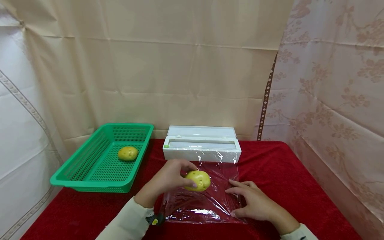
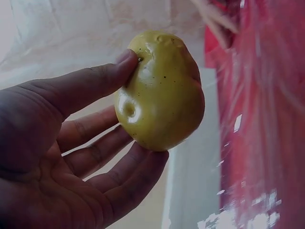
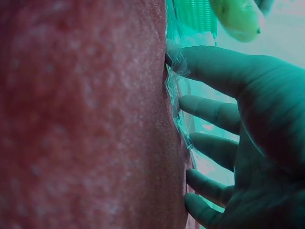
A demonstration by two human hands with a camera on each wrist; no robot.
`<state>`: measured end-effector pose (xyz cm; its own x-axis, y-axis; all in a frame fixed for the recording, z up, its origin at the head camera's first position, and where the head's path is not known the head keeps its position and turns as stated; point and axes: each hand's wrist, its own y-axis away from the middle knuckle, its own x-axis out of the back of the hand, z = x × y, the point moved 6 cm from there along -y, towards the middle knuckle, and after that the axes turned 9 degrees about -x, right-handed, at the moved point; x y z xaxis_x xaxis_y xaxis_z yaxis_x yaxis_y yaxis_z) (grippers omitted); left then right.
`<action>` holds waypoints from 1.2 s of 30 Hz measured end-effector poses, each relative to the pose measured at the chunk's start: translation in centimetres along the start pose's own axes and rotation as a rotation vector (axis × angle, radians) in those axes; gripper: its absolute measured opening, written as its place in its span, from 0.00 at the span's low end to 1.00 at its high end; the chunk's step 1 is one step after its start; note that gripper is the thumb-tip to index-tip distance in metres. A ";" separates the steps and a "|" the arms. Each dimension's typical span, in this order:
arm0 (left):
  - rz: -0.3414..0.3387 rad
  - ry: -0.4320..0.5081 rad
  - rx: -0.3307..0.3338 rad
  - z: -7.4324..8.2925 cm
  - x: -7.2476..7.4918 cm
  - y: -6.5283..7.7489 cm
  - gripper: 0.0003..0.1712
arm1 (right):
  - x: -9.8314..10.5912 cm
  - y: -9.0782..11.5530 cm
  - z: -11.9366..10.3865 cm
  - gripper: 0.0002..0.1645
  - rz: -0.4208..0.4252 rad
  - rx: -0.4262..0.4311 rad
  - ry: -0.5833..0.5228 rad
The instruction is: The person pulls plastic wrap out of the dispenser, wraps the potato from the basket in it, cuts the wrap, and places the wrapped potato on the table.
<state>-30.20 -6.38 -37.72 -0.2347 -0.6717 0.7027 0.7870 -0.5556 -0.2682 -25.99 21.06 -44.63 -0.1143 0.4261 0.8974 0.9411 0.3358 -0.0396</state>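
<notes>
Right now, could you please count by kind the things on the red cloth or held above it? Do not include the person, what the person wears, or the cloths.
Potatoes, one held and one in the basket: 2
Green basket: 1
White box with open lid: 1
Sheet of clear film: 1
Total: 5

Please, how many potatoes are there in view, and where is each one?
2. The first potato is in the left hand, held over the clear plastic wrap; the second potato lies inside the green basket. I see no others.
</notes>
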 end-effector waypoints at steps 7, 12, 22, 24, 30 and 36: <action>-0.055 0.016 -0.006 -0.3 -2.6 -0.3 0.24 | -0.1 0.1 -0.1 0.38 0.008 0.002 0.003; -0.065 0.028 -0.009 -0.7 -3.8 -0.3 0.23 | -0.1 0.1 -0.1 0.38 0.011 0.007 0.003; -0.110 0.044 0.053 -1.0 -4.8 -0.3 0.21 | -0.2 -0.1 0.3 0.39 -0.011 -0.016 0.002; -0.121 0.054 0.073 -1.0 -5.0 -0.2 0.21 | -0.3 -0.1 0.3 0.38 -0.019 -0.025 -0.002; -0.155 0.070 0.094 -1.2 -5.5 -0.1 0.21 | -0.3 0.0 0.3 0.39 -0.027 -0.032 -0.007; -0.165 0.075 0.066 -1.5 -5.5 -0.1 0.21 | -0.2 0.0 0.2 0.39 -0.029 -0.028 -0.008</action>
<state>-29.85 -3.34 -42.57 -0.4039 -0.6100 0.6817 0.7696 -0.6295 -0.1073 -26.03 21.17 -44.86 -0.1442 0.4234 0.8944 0.9459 0.3246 -0.0012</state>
